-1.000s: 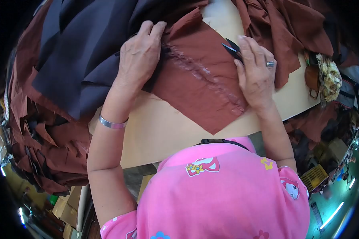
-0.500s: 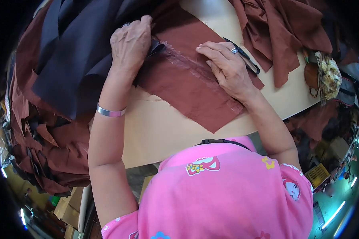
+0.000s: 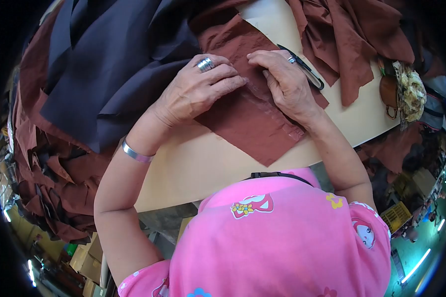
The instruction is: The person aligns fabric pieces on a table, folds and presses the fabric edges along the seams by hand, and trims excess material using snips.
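A brown fabric piece [image 3: 262,133] with a pale, rough line along it lies on the table at a slant. My left hand [image 3: 198,89], with rings and a bracelet, rests over its left part, fingers reaching right and thumb hidden. Opposite it, my right hand [image 3: 285,84] lies on the fabric's right side, fingers lightly bent and thumb apart from them. Just beyond the right hand is a slim black tool [image 3: 312,74], perhaps thread snips; whether the hand touches it I cannot tell. Dark fabric [image 3: 119,69] is heaped left of my left hand.
More brown cloth [image 3: 337,44] is bunched at the back right of the pale table [image 3: 168,173]. A brown pouch [image 3: 389,94] hangs at the right edge beside a crumpled yellowish bundle [image 3: 410,94]. Many brown scraps [image 3: 59,198] pile up at the left.
My left hand has moved right and toward me, from the dark cloth's edge onto the brown piece. The dark cloth has shifted at its near edge. My right hand has barely moved.
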A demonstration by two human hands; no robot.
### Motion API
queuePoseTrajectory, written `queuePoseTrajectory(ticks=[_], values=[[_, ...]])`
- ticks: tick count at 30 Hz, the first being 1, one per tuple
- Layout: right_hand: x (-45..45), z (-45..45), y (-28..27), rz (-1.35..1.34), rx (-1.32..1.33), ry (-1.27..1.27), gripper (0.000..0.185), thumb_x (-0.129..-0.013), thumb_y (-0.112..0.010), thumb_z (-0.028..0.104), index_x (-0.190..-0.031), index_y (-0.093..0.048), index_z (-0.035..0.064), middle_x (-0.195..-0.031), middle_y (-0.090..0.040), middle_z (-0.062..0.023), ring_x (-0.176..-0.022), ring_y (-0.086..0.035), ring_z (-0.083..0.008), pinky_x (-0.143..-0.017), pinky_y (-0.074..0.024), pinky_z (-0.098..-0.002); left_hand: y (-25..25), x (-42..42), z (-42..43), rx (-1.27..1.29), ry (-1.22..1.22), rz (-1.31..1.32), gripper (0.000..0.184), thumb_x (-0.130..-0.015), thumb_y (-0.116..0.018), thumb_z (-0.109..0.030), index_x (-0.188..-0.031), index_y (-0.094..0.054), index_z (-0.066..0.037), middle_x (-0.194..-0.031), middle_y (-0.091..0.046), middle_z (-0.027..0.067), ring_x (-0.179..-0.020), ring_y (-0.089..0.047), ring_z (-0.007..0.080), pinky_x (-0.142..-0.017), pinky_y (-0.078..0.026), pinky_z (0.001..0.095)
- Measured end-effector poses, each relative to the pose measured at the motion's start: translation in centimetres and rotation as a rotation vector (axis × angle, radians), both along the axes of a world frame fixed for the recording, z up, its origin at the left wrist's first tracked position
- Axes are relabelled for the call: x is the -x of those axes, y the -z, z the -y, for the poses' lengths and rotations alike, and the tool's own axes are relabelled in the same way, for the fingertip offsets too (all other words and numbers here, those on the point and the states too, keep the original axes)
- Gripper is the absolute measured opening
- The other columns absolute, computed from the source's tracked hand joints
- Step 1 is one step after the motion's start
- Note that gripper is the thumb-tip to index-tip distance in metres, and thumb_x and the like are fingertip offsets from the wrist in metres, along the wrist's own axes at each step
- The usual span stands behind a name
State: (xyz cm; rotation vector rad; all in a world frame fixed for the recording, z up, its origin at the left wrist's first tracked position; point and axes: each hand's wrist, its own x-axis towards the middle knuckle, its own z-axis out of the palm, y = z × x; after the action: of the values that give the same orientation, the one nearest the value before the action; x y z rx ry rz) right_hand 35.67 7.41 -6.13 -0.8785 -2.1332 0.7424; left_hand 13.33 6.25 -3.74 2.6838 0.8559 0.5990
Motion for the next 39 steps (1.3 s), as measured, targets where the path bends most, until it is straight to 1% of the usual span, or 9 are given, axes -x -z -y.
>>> queuePoseTrajectory(ticks=[4, 11, 17, 21, 24, 27, 29, 35, 39], values=[[0.1, 0.0, -0.2, 0.010, -0.003, 0.005, 0.031, -0.077, -0.048, -0.011, -0.104, -0.054, 0.0017, -0.105, -0.061, -0.0144, -0.097, -0.058, -0.0340, -0.083, -0.0469, -0.0394, -0.1, 0.6, -0.9, 0.060, -0.012, -0.041, 0.026, -0.070, -0.059, -0.001, -0.095, -0.060, -0.008, -0.094, -0.055, 0.0066, -0.091, -0.053, 0.0268, -0.080, -0.047, 0.0350], [0.2, -0.1, -0.3, 0.021, -0.033, 0.003, 0.030, -0.076, -0.048, -0.011, -0.103, -0.055, 0.0018, -0.104, -0.061, -0.0133, -0.097, -0.058, -0.0339, -0.080, -0.0478, -0.0394, -0.6, 0.6, -2.1, 0.013, 0.084, -0.277, 0.022, -0.074, -0.054, -0.002, -0.095, -0.054, -0.008, -0.096, -0.051, 0.0069, -0.091, -0.050, 0.0256, -0.085, -0.044, 0.0342], [0.2, 0.0, -0.2, 0.032, -0.037, 0.014, 0.030, -0.076, -0.049, -0.011, -0.102, -0.055, 0.0020, -0.103, -0.061, -0.0127, -0.095, -0.058, -0.0331, -0.079, -0.0477, -0.0395, -0.2, 1.0, -2.5, -0.040, 0.156, -0.282, 0.019, -0.079, -0.049, -0.008, -0.098, -0.053, -0.009, -0.096, -0.051, 0.0061, -0.094, -0.049, 0.0251, -0.090, -0.040, 0.0346], [0.2, -0.1, -0.3, 0.029, -0.050, 0.019, 0.031, -0.075, -0.049, -0.011, -0.102, -0.056, 0.0024, -0.103, -0.061, -0.0125, -0.095, -0.057, -0.0330, -0.079, -0.0471, -0.0397, -0.5, 1.2, -2.9, -0.013, 0.198, -0.311, 0.019, -0.080, -0.048, -0.011, -0.099, -0.052, -0.009, -0.095, -0.050, 0.0054, -0.095, -0.048, 0.0245, -0.090, -0.040, 0.0344], [0.2, 0.2, -0.5, 0.061, -0.008, 0.032, 0.027, -0.081, -0.050, -0.010, -0.103, -0.058, 0.0030, -0.104, -0.063, -0.0107, -0.097, -0.058, -0.0294, -0.084, -0.0458, -0.0358, -0.3, 1.6, -3.3, -0.006, 0.229, -0.275, 0.021, -0.080, -0.048, -0.012, -0.100, -0.052, -0.009, -0.094, -0.050, 0.0051, -0.094, -0.048, 0.0244, -0.090, -0.040, 0.0345], [0.2, 0.0, -0.1, 0.044, -0.039, 0.018, 0.032, -0.074, -0.049, -0.010, -0.102, -0.056, 0.0024, -0.104, -0.061, -0.0124, -0.098, -0.056, -0.0330, -0.083, -0.0455, -0.0400, -0.2, 1.7, -3.5, -0.024, 0.242, -0.293, 0.022, -0.080, -0.048, -0.012, -0.101, -0.051, -0.009, -0.092, -0.049, 0.0052, -0.093, -0.048, 0.0245, -0.090, -0.040, 0.0346], [0.3, 0.1, -0.2, 0.045, -0.025, 0.018, 0.032, -0.074, -0.049, -0.011, -0.102, -0.056, 0.0023, -0.104, -0.061, -0.0127, -0.098, -0.056, -0.0330, -0.084, -0.0452, -0.0399, -0.7, 2.0, -3.7, -0.010, 0.253, -0.326, 0.022, -0.080, -0.047, -0.012, -0.102, -0.051, -0.009, -0.091, -0.048, 0.0054, -0.092, -0.049, 0.0245, -0.089, -0.040, 0.0346], [0.2, 0.2, -0.3, 0.054, -0.005, 0.023, 0.031, -0.075, -0.049, -0.011, -0.103, -0.056, 0.0022, -0.104, -0.061, -0.0127, -0.098, -0.057, -0.0335, -0.084, -0.0453, -0.0397, -0.7, 2.6, -3.2, -0.028, 0.181, -0.357, 0.022, -0.080, -0.049, -0.006, -0.102, -0.053, -0.009, -0.094, -0.049, 0.0070, -0.090, -0.049, 0.0246, -0.084, -0.044, 0.0349], [0.2, 0.1, -0.3, 0.053, -0.020, 0.028, 0.031, -0.076, -0.049, -0.011, -0.103, -0.056, 0.0028, -0.104, -0.061, -0.0126, -0.097, -0.058, -0.0330, -0.082, -0.0463, -0.0396, -0.5, 3.1, -3.2, -0.048, 0.136, -0.290, 0.022, -0.078, -0.053, -0.007, -0.100, -0.054, -0.008, -0.100, -0.050, 0.0082, -0.094, -0.050, 0.0253, -0.079, -0.048, 0.0332]])
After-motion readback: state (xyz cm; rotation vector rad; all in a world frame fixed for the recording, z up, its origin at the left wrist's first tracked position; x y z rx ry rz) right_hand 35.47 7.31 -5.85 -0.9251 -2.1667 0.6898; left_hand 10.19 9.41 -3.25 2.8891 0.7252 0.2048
